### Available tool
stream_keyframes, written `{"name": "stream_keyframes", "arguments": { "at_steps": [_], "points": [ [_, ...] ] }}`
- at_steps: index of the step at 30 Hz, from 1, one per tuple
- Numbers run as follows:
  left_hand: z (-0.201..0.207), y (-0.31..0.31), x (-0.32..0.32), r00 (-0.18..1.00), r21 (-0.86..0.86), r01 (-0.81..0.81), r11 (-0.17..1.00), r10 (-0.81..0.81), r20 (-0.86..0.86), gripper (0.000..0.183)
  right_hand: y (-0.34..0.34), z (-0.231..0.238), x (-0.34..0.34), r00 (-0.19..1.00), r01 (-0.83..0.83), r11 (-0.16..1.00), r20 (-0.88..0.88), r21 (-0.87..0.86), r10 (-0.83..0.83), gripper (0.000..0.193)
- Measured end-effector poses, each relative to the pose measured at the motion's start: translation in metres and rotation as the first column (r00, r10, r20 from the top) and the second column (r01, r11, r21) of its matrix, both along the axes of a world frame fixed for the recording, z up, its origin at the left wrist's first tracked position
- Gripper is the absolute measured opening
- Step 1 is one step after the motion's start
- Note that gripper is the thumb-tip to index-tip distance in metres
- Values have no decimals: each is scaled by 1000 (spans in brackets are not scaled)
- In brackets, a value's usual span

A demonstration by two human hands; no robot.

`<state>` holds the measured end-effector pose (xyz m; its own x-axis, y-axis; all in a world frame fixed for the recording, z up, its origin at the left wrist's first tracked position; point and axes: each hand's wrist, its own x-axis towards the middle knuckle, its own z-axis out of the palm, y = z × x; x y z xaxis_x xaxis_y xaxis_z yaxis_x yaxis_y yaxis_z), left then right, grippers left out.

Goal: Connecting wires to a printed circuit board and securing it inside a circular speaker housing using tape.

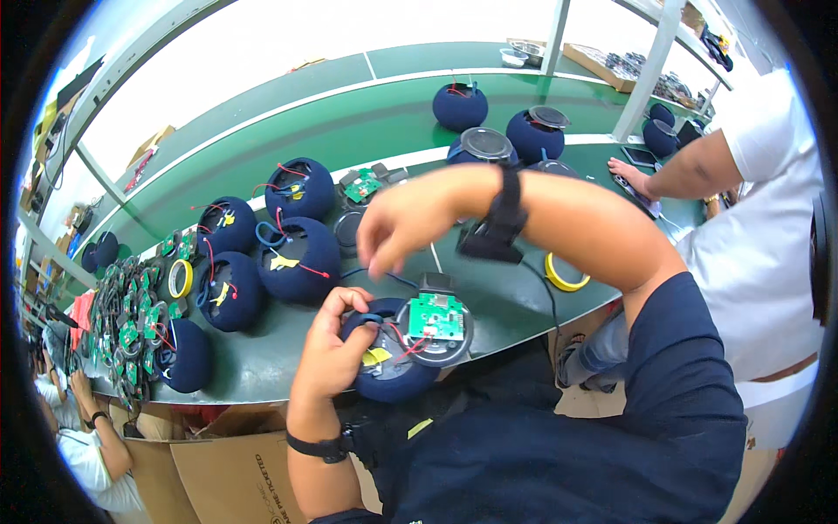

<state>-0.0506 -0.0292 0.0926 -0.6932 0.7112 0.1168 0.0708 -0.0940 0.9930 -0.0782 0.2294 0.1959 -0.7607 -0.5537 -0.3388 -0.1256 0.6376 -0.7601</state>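
Observation:
My left hand (327, 349) grips a round navy fabric-covered speaker (397, 384) at the table's near edge, its thumb and forefinger closed at a blue cord loop (372, 318) on top. Against the speaker's right side rests a round black driver (458, 349) carrying a green circuit board (436, 316); red wires run from it into the shell beside yellow tape (376, 356). Above and to the right, my right hand (406, 218) hovers, fingers bent downward and smeared by motion. A dark blue cord passes close under its fingertips; whether they hold it I cannot tell.
Several navy speaker shells (299, 262) stand to the left, beside a heap of circuit boards (131, 332) and a yellow tape roll (180, 278). More speakers (460, 106) stand further back. Another yellow roll (567, 272) lies right. A co-worker (742, 218) stands at the right; cardboard boxes (231, 476) sit below.

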Motion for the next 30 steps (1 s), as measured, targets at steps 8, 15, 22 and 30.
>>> {"name": "stream_keyframes", "arguments": {
  "at_steps": [8, 15, 22, 30],
  "points": [
    [36, 8, 18, 821, -331, -313, 890, 78, -565, 31, 224, 4, -81, 757, 642, 390, -625, 660, -190, 34],
    [48, 5, 13, 732, -390, -279, 878, -69, -678, 27, 244, -30, -103, 644, 763, 438, -619, 476, -450, 59],
    [46, 10, 8, 756, -360, -255, 897, -48, -653, 30, 265, -26, -114, 709, 696, 348, -524, 628, -472, 45],
    [48, 9, 12, 739, -410, -276, 869, -81, -669, 35, 270, -31, -98, 642, 758, 430, -678, 491, -357, 28]
  ]
}}
